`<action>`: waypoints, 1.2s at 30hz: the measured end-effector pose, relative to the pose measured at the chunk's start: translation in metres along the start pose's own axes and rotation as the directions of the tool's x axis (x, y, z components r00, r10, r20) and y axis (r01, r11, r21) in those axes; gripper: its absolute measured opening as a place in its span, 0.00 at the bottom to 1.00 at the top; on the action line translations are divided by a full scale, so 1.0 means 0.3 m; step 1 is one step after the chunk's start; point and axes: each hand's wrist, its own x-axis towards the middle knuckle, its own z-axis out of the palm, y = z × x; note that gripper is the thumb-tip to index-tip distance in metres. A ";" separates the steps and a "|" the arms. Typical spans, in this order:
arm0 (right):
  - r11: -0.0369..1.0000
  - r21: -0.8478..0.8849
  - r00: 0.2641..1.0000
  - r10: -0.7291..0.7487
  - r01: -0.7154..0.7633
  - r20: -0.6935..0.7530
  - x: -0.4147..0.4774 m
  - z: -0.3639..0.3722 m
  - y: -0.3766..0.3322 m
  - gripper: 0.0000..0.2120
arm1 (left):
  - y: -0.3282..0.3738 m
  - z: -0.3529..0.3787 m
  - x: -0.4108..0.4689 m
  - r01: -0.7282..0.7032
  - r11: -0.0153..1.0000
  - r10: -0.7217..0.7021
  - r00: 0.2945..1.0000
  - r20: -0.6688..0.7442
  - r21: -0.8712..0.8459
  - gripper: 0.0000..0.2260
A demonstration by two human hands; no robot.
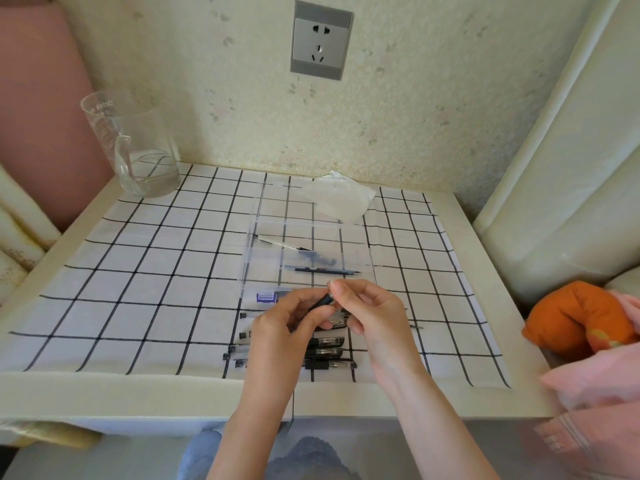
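Both hands meet over the front middle of the table on one black pen (325, 301). My left hand (282, 336) grips its barrel. My right hand (363, 306) pinches its upper end between thumb and fingertips. Under the hands lie several black pens (325, 353) in a row on the checked cloth (145, 289), partly hidden. Behind them stands a clear plastic organiser box (356, 233) with a pen, a dark pen part and a thin refill (327, 270) inside. A small blue-labelled box (266, 297) lies just left of my left hand.
A glass jug (138, 147) with a little water stands at the back left corner. A crumpled white tissue (341, 197) lies behind the organiser. An orange cushion (578, 318) and pink fabric (602, 382) sit at the right edge. A wall socket (321, 39) is above.
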 end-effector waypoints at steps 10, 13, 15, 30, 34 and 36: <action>0.816 -0.535 0.959 -0.282 0.220 -0.034 0.013 -0.184 0.015 0.04 | -0.008 -0.016 0.004 0.001 0.996 0.006 0.997 -0.080 0.084 0.07; 0.737 -0.643 0.958 -0.285 0.208 -0.017 0.000 -0.246 0.070 0.05 | -0.008 -0.013 0.007 0.019 0.997 -0.012 0.996 -0.089 0.074 0.06; 0.660 -0.718 0.955 -0.296 0.218 0.018 -0.001 -0.255 0.107 0.06 | -0.007 -0.009 0.006 0.021 0.996 -0.014 0.996 -0.085 0.083 0.05; 0.710 -0.631 0.921 -0.390 0.312 0.017 -0.009 -0.208 0.113 0.02 | -0.016 -0.009 0.004 -0.006 0.992 0.013 0.998 -0.061 0.123 0.06; 0.888 -0.371 0.948 -0.313 0.273 -0.050 0.019 -0.166 0.010 0.03 | -0.020 -0.005 0.001 -0.014 0.990 0.021 0.998 -0.051 0.141 0.06; 0.938 -0.257 0.967 -0.250 0.233 -0.037 0.043 -0.145 -0.021 0.05 | -0.018 -0.003 0.000 -0.014 0.991 0.020 0.999 -0.044 0.130 0.06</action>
